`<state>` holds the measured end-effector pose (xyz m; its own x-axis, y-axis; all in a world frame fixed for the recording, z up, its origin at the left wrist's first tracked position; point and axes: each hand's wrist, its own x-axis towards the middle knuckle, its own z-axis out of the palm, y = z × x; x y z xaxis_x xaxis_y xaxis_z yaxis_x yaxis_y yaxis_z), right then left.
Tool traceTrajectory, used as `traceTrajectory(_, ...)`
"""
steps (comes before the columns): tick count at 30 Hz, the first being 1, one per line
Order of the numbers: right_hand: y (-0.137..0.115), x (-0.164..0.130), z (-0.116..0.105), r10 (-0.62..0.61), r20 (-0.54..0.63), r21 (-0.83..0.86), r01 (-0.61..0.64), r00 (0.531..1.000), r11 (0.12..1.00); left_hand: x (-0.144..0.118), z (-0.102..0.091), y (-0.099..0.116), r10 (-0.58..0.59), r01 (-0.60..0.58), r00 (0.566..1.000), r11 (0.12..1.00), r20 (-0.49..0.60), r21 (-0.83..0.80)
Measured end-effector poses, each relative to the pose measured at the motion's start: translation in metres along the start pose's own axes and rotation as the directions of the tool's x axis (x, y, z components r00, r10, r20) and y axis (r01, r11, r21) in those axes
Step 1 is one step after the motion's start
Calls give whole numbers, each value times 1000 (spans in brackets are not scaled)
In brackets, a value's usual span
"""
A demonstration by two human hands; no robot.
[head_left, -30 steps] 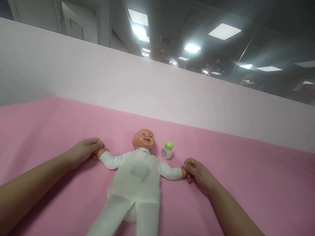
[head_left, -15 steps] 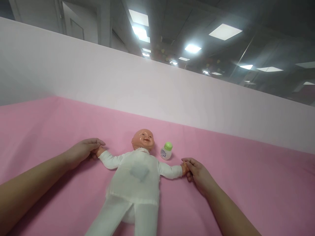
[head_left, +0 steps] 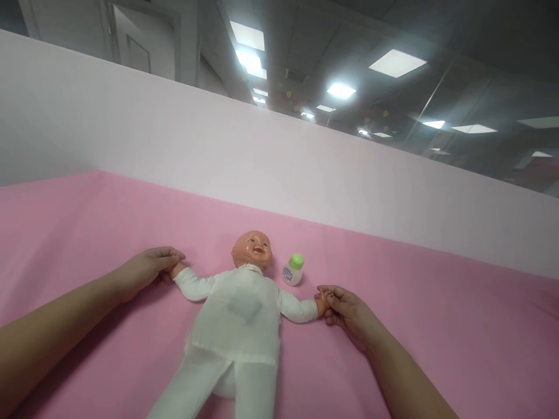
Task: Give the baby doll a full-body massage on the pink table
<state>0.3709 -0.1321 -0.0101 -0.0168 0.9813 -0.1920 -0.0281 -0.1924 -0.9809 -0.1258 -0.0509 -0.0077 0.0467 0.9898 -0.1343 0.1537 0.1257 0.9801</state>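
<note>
A baby doll (head_left: 236,314) with a bald plastic head and a white cloth body lies on its back, its arms stretched out to both sides. My left hand (head_left: 151,267) is closed around the doll's hand on the left side. On the other side, my right hand (head_left: 347,311) pinches the doll's other hand between thumb and fingers. A small clear bottle (head_left: 293,270) with a green cap and a printed label stands beside the doll's head, touched by neither hand. The doll's feet are cut off by the lower edge of the view.
Pink sheeting (head_left: 437,326) covers the surface under the doll. A white low wall (head_left: 279,169) runs along the back. Beyond it show a door (head_left: 140,41) and several lit ceiling panels (head_left: 397,63).
My right hand has shifted slightly left and down with the doll's hand in it. My left hand keeps its hold almost unmoved. The camera view has tilted a little.
</note>
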Motion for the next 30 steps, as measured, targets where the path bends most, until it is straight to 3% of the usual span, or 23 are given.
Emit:
traceTrajectory(17, 0, 3, 13, -108, -41, -202, 98, 993, 974, 5, -4, -10, 23, -25, 1000, 986, 12, 163)
traceTrajectory(30, 7, 12, 13, -96, -78, -160, 82, 992, 984, 10, -15, -13, -37, 37, 999, 998, -11, 55)
